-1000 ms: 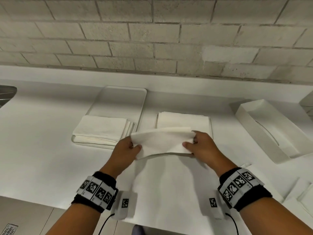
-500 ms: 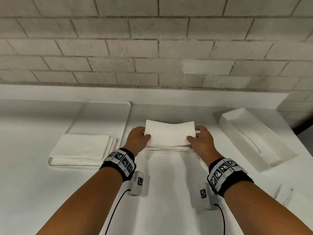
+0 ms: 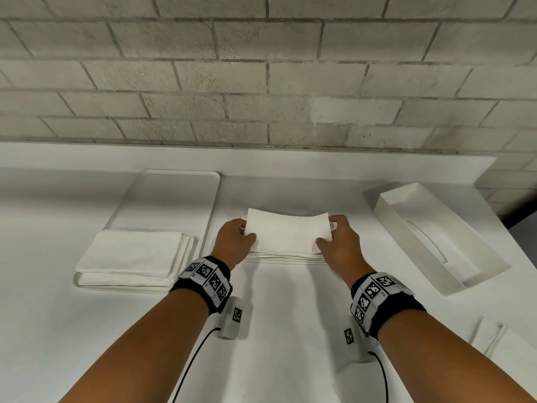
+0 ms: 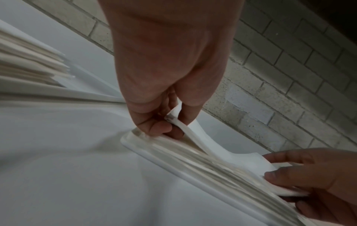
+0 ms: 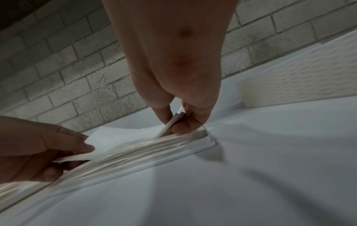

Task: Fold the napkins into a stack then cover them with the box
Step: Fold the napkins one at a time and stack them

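Note:
A folded white napkin [image 3: 287, 232] hangs just above the centre stack of folded napkins [image 3: 286, 257], which lies on a low white base [image 4: 170, 165]. My left hand [image 3: 235, 241] pinches its left end [image 4: 173, 120] between thumb and fingers. My right hand [image 3: 338, 242] pinches the right end [image 5: 174, 120]. The napkin sags in the middle and touches the stack [image 5: 146, 146]. The open white box [image 3: 436, 237] lies on the counter to the right, apart from both hands.
A white tray [image 3: 174, 196] stands at the back left with a second pile of napkins [image 3: 133, 257] on its near end. More white napkins [image 3: 511, 353] lie at the right front edge. A brick wall [image 3: 261, 68] closes the back.
Both hands carried the folded napkin away from me and down over the centre stack. In the last half second they lowered it slightly.

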